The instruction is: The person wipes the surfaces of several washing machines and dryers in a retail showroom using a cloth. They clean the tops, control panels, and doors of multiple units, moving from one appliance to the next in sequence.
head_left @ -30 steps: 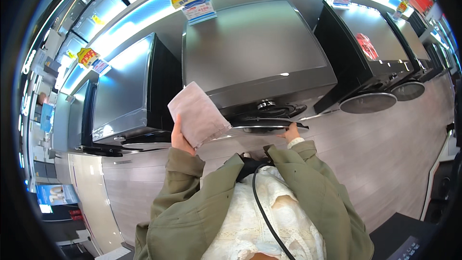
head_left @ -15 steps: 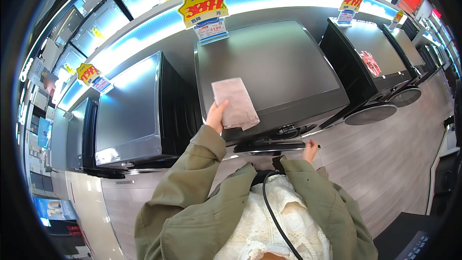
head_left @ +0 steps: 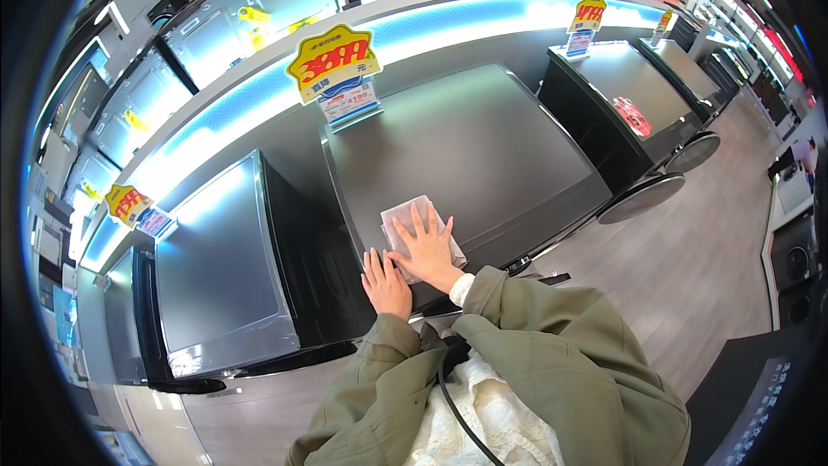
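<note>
A folded pinkish-grey cloth (head_left: 398,211) lies on the dark top of the middle washing machine (head_left: 466,147), near its front left corner. My right hand (head_left: 429,250) is laid flat over the cloth with its fingers spread. Just left of it, my left hand (head_left: 388,287) rests at the machine's front left edge, fingers stretched out, close against the cloth's side. Both hands cover part of the cloth. The machine's front is mostly hidden by my arms and jacket.
Another dark washing machine (head_left: 220,263) stands to the left. On the right a further machine (head_left: 634,86) has a red tag (head_left: 632,116) on top and a round door (head_left: 641,198) swung out. A yellow price sign (head_left: 334,63) stands at the back edge.
The cloth, held up in my left hand before, now lies on the machine's top. My right hand has moved from the open door at the front onto the cloth. The view has shifted.
</note>
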### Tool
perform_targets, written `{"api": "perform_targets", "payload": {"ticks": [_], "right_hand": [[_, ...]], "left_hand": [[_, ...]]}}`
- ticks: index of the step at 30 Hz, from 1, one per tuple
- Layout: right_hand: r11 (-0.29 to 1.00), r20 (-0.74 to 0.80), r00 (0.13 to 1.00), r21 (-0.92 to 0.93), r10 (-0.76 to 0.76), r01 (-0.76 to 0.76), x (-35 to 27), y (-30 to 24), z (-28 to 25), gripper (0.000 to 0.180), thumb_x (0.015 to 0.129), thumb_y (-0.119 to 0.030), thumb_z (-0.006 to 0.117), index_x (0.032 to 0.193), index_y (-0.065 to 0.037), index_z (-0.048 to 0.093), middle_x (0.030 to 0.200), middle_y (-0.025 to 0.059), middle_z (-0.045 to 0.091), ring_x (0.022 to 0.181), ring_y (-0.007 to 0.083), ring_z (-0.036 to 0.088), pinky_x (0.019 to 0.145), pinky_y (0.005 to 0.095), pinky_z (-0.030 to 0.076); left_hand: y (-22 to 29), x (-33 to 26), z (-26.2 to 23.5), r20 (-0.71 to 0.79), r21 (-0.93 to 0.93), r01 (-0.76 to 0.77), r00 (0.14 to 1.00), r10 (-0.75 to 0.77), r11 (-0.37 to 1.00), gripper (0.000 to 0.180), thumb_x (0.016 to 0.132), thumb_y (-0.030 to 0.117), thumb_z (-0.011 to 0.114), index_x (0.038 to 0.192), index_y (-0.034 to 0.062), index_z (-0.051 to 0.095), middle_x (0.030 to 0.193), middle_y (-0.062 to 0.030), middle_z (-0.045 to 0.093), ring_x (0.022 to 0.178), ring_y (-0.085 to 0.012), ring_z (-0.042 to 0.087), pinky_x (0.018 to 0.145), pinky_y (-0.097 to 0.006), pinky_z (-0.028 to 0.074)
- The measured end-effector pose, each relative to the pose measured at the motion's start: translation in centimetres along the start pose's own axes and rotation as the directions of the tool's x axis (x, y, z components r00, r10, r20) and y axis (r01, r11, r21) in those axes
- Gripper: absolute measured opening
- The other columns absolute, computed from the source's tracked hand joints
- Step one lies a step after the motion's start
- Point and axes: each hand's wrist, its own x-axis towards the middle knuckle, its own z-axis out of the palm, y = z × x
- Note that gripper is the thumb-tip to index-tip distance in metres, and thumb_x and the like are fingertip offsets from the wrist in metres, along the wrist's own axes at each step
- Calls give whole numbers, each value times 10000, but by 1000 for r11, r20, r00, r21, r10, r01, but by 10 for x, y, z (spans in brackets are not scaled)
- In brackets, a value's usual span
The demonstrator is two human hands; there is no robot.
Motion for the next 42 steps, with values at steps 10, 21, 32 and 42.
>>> {"api": "perform_targets", "payload": {"ticks": [10, 21, 32, 42], "right_hand": [[984, -47, 992, -145, -113, 105, 3, 22, 2, 544, 784, -248, 576, 1315, -193, 473, 1423, 117, 342, 1335, 310, 276, 954, 626, 277], [818, -262, 867, -302, 423, -490, 25, 312, -93, 520, 830, -179, 522, 1338, -252, 442, 1418, 69, 369, 1338, 267, 282, 916, 585, 321], [998, -202, 979, -55, 25, -37, 41, 210, -33, 444, 804, -58, 452, 1234, -131, 535, 1322, 84, 480, 1256, 271, 407, 964, 536, 275], [815, -52, 846, 241, -531, 527, 24, -12, 16, 444, 831, -163, 507, 1274, -197, 512, 1328, 31, 489, 1243, 227, 427, 978, 559, 262]], "left_hand": [[2, 2, 2, -39, 44, -38, 998, 39, 998, 426, 848, 107, 495, 1270, 53, 480, 1389, -158, 389, 1326, -315, 312, 1022, -470, 309], [-1, 5, 0, -60, -3, -14, 998, 14, 1000, 396, 837, 56, 480, 1231, 52, 516, 1366, -151, 414, 1300, -321, 350, 1023, -431, 323], [-4, 2, 4, -69, 35, -9, 998, 12, 999, 401, 826, 90, 514, 1226, 63, 510, 1371, -140, 403, 1298, -317, 347, 1004, -454, 322], [-5, 3, 5, -132, -111, 4, 991, -19, 994, 405, 838, 106, 518, 1226, -2, 476, 1325, -187, 427, 1274, -338, 373, 1018, -434, 326]]}}
